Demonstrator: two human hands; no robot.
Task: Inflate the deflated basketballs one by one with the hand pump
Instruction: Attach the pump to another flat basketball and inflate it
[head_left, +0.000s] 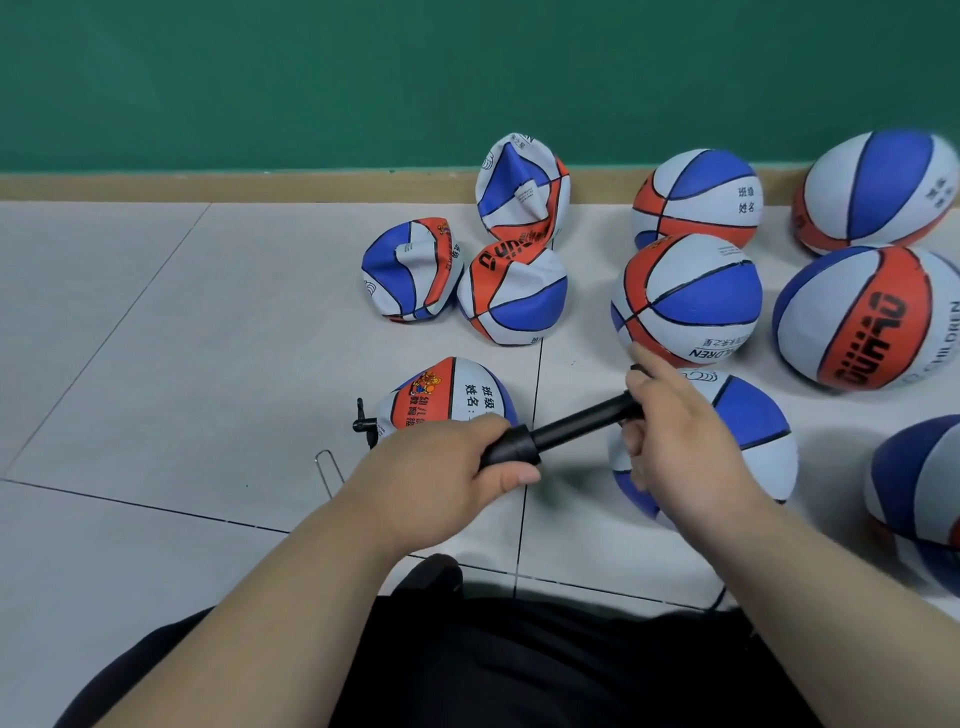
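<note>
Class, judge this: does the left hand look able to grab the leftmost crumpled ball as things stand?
Probably not at once: the left hand grips the pump and must let go first. Otherwise the way to the crumpled ball looks open, over one nearer ball.

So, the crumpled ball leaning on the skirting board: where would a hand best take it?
Probably by its upper rim, from above. The crumpled ball stands on edge against the skirting board, caved in at the middle, so the top fold can be pinched; another flat ball crowds its lower front.
</note>
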